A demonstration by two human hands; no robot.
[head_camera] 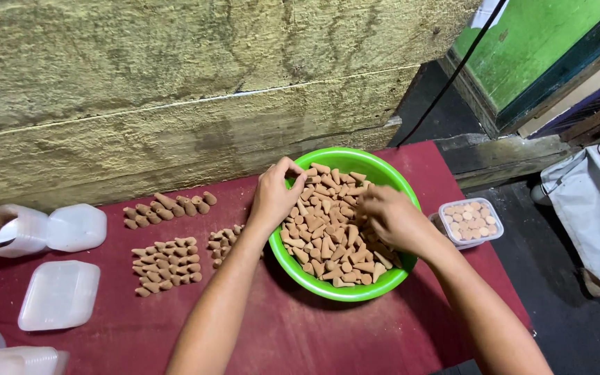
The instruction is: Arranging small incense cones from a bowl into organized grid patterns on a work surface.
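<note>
Now both my hands are down in the green bowl point(383, 182), which sits on the dark red table point(300, 333) close to the rough yellowish wall point(140, 90). The bowl is heaped with brown incense cones point(328, 243). My left hand point(277, 194) reaches over the bowl's near-left rim, fingers curled together and pinching at cones near the top of the heap. My right hand point(390, 217) lies across the right side of the pile, fingers bent down into the cones; I cannot tell how many it grips. Left of the bowl, more cones lie on the table in three small groups point(167, 265). Just right of the bowl stands a small clear tub point(471, 223) packed with cones, tips down. Empty white plastic tubs and lids point(59, 294) rest at the table's left end.
</note>
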